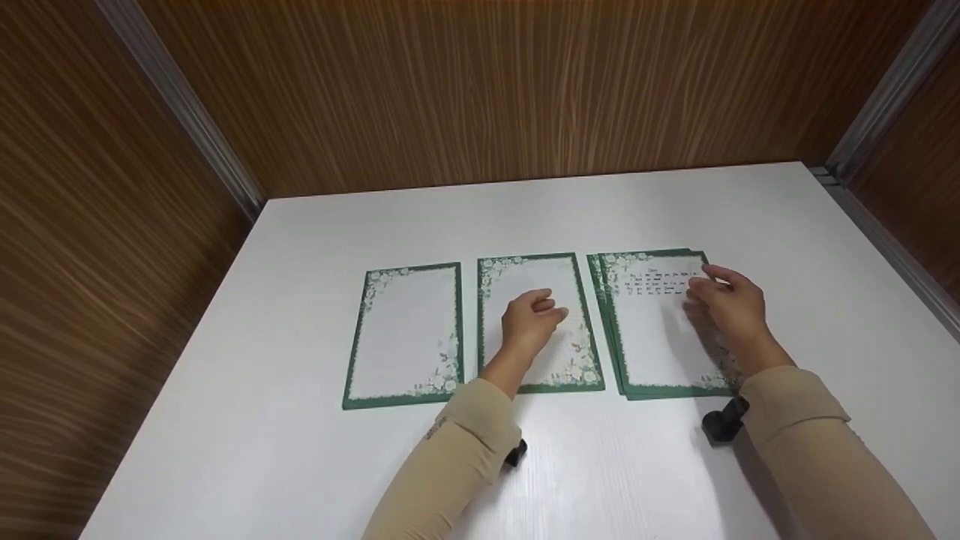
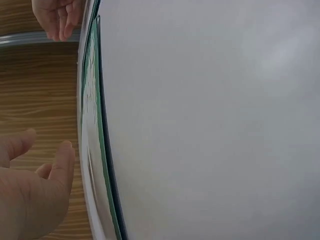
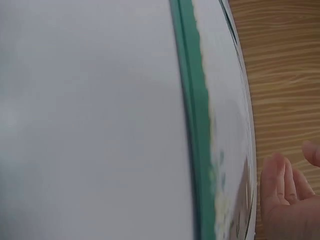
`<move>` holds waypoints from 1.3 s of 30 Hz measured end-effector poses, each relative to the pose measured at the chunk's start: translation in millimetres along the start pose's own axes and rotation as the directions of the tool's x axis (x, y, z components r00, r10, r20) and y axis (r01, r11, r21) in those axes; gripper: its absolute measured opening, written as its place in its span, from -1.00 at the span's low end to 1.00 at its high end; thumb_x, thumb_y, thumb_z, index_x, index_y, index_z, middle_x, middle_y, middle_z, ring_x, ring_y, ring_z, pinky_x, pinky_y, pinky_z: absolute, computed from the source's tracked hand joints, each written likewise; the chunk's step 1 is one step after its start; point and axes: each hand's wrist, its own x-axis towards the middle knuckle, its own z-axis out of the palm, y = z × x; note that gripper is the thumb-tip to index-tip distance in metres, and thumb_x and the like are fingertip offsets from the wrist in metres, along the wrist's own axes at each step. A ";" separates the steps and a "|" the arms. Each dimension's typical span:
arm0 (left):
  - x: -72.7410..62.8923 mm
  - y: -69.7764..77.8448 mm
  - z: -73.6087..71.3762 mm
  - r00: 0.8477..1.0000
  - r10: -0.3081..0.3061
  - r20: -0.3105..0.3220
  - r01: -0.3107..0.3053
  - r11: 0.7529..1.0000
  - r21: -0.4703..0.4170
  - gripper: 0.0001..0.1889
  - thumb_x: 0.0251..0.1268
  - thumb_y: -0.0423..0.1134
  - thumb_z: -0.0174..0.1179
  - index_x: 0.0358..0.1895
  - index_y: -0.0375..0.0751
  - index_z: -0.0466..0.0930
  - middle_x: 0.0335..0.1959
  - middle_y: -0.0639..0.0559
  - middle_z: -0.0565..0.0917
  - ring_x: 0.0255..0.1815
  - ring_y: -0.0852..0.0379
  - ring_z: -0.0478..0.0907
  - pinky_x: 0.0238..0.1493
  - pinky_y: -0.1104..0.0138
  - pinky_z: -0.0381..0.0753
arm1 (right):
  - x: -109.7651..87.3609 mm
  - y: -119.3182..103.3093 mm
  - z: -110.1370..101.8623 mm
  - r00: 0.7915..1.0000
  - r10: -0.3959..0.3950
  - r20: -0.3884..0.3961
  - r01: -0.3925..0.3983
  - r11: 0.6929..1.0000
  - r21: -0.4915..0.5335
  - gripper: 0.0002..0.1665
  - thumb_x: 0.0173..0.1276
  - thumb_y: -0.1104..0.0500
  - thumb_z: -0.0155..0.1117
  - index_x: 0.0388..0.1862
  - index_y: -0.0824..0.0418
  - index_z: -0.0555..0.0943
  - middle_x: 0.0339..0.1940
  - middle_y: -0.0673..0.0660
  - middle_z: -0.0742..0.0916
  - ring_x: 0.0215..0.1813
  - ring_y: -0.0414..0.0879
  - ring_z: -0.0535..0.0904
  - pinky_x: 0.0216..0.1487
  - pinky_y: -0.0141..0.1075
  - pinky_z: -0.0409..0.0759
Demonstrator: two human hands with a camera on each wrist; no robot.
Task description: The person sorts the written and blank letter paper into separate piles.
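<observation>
Three flat piles of green-bordered floral paper lie in a row: a left pile point(image 1: 409, 330), a middle pile point(image 1: 540, 281) and a right pile point(image 1: 652, 337). The right pile's top sheet carries several lines of dark print near its upper part, and its sheets are slightly fanned. My left hand point(image 1: 531, 322) hovers over the middle pile, fingers loosely bent, holding nothing. Over the right edge of the right pile is my right hand point(image 1: 733, 304), its shadow falling on the sheet. Between its fingers point(image 3: 280, 182) no paper shows in the right wrist view.
The papers lie on a white table point(image 1: 300, 465). A brown wood-grain panel point(image 1: 525, 90) rises behind it, with more panels at the sides. Black wrist devices point(image 1: 724, 421) show under both tan sleeves point(image 1: 802, 409).
</observation>
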 end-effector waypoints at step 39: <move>16.5 -16.0 -99.8 0.993 -0.068 -0.102 0.077 0.993 0.093 -0.50 0.29 -0.27 0.24 0.26 -0.34 0.41 0.13 -0.22 0.53 0.17 -0.07 0.47 0.07 0.28 0.54 | -17.5 -19.3 117.3 0.990 0.008 0.143 -0.008 1.000 0.002 -0.28 0.42 0.16 0.13 0.48 0.25 0.13 0.28 0.29 0.49 0.23 0.09 0.48 0.18 -0.19 0.48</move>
